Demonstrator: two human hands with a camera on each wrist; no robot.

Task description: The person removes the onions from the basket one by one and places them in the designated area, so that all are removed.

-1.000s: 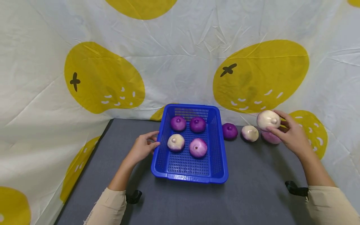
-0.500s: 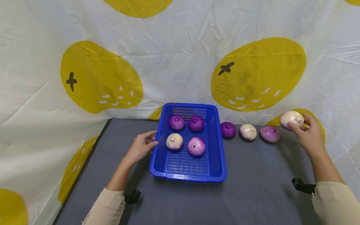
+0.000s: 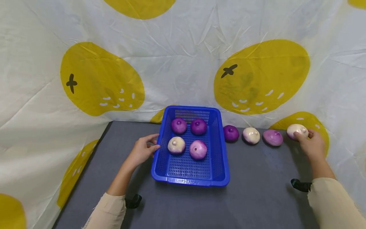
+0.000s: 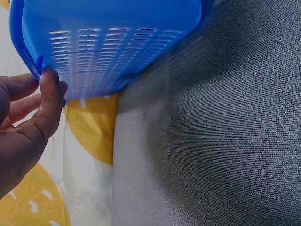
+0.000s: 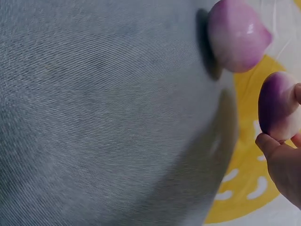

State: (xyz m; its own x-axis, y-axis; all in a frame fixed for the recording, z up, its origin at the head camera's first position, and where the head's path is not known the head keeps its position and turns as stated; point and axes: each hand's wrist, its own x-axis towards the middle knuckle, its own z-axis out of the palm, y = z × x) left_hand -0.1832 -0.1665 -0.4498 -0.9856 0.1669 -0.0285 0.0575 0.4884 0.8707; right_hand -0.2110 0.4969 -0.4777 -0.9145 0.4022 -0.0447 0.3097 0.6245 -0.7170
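Note:
In the head view, my right hand (image 3: 313,144) grips a white-and-purple onion (image 3: 296,131) between thumb and fingers, at the right end of a row. The right wrist view shows this onion (image 5: 277,106) held just off the table, its shadow apart from it. To its left lie a pink-purple onion (image 3: 273,137), a whitish onion (image 3: 251,135) and a dark purple onion (image 3: 231,133). My left hand (image 3: 142,149) holds the left rim of a blue plastic basket (image 3: 190,182); the left wrist view shows its fingertips at the rim (image 4: 21,42).
Inside the basket lie two purple onions (image 3: 179,126) at the back, a whitish onion (image 3: 176,145) and a pink-purple onion (image 3: 198,149) in front. A dark grey cloth covers the table (image 3: 257,190). Behind it hangs a white curtain (image 3: 183,73) with yellow fruit prints.
My right hand has carried the white-and-purple onion rightward past the pink-purple onion, then lowered it toward the table. My left hand has stayed at the basket's rim.

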